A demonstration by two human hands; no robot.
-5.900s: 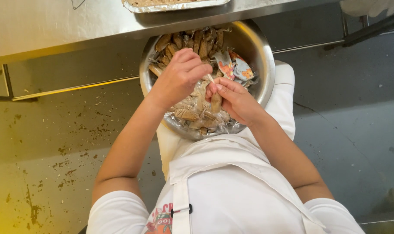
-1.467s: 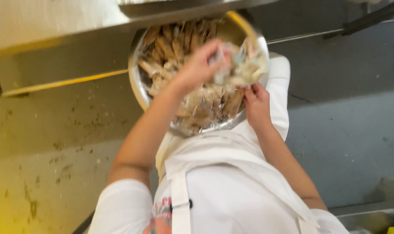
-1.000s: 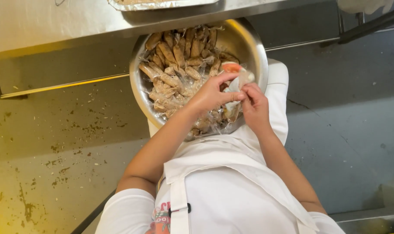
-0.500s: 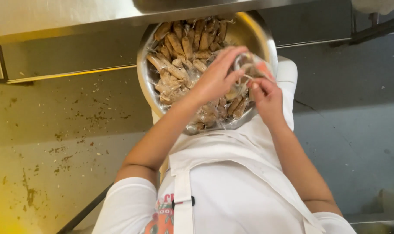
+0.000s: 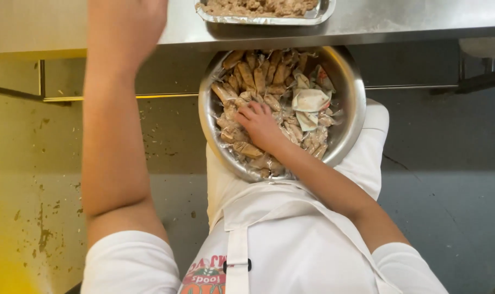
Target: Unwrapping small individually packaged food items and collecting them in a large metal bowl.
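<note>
Our right hand [image 5: 260, 124] lies palm down in the bowl [image 5: 350, 117], fingers curled loosely over the wrapped rolls [image 5: 246, 81]; we cannot tell whether it grips one. The rolls fill the bowl's left and far side, with crumpled white wrappers [image 5: 308, 103] just right of the hand. The bowl rests against our apron [image 5: 291, 239], below the counter [image 5: 411, 19] edge. Our left hand [image 5: 129, 24] is raised over the counter, blurred, its grip unreadable. A foil tray [image 5: 264, 19] of filling sits on the counter above the bowl.
</note>
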